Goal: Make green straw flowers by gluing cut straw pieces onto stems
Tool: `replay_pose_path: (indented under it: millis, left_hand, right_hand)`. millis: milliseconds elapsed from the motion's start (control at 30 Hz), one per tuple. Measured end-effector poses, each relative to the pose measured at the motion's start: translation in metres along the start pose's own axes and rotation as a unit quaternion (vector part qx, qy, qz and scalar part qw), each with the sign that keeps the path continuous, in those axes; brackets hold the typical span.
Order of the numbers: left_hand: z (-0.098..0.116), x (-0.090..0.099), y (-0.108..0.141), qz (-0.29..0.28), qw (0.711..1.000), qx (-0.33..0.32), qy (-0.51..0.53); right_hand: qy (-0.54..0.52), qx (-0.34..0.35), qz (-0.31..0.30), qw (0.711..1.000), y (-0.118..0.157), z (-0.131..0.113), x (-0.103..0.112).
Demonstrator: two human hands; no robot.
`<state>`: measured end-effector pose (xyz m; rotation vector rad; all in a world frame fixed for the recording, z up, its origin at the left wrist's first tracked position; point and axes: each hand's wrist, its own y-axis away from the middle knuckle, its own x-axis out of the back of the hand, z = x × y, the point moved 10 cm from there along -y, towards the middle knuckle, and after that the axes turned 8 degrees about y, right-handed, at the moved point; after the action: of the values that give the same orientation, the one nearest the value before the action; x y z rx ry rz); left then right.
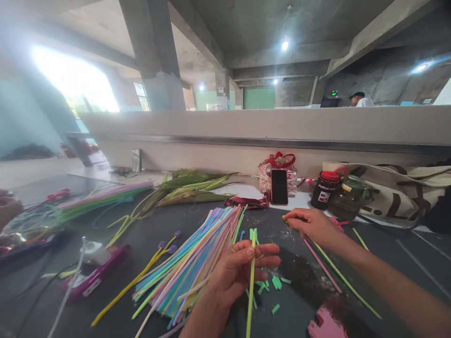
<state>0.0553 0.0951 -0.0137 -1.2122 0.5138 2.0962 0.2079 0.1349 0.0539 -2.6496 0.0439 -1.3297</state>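
Note:
My left hand [234, 270] pinches a yellow-green pipe cleaner [251, 295] upright between thumb and index finger, the other fingers spread. Short green pieces [256, 235] show around its top; I cannot tell whether they are attached. My right hand [313, 225] is closed in a pinch, with a small yellowish tip [283, 217] at its fingertips. Below that wrist a pink pipe cleaner [322, 265] and another yellow-green one [348, 279] lie on the dark table. Left of my left hand spreads a large bundle of pastel pipe cleaners [190, 263]. Cut green bits [276, 282] are scattered beside it.
A phone [279, 187] leans against a patterned bag [262, 171] at the back. A dark bottle [322, 190], a jug [348, 197] and a canvas bag [391, 192] stand right. Leafy husks [190, 188], a yellow-stemmed flower [141, 272] and a purple object [102, 272] lie left.

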Motion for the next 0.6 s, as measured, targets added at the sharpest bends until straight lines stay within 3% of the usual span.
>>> replay_pose_path:
  millis: [167, 300, 467, 600]
  left_hand:
    - [-0.002, 0.000, -0.001, 0.010, 1.000, 0.004, 0.008]
    - [-0.001, 0.000, -0.002, 0.018, 1.000, -0.007, 0.020]
    - [0.000, 0.003, -0.004, 0.019, 0.999, -0.022, 0.036]
    - [0.000, 0.005, -0.005, 0.015, 0.999, -0.026, 0.027]
  right_hand:
    - [-0.015, 0.132, -0.032, 0.991, 0.021, -0.064, -0.020]
    - [0.067, 0.273, -0.025, 0.959, 0.038, -0.102, -0.029]
    - [0.203, 0.362, 0.010, 0.910, 0.046, -0.112, -0.044]
    - [0.236, 0.360, 0.030, 0.902, 0.043, -0.112, -0.051]
